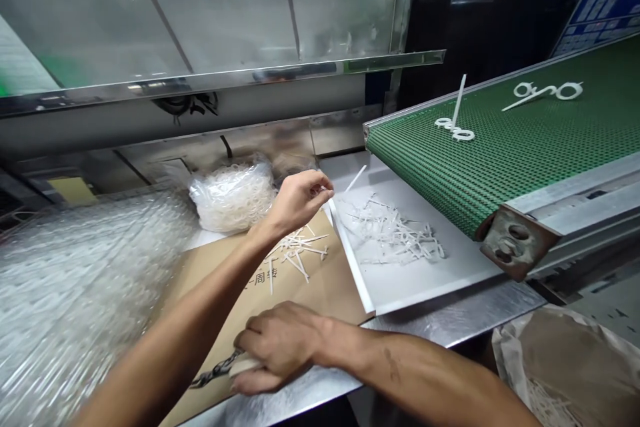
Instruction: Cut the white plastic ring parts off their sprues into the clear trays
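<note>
Two bare hands, one metal hand tool [216, 370], several lots of white plastic parts: right hand [285, 347] wrapped round the tool's pale handle, dark tool head pointing left over printed cardboard [330, 290]; left hand [304, 197] raised by the left rim of a white tray [400, 295], fingers curled toward thumb, contents, if any, cannot be told; loose white sticks [296, 253] on the cardboard, between the two hands; one heap of white parts [415, 238] in the tray, right of the left hand; clear bag [233, 200], filled, left of it
</note>
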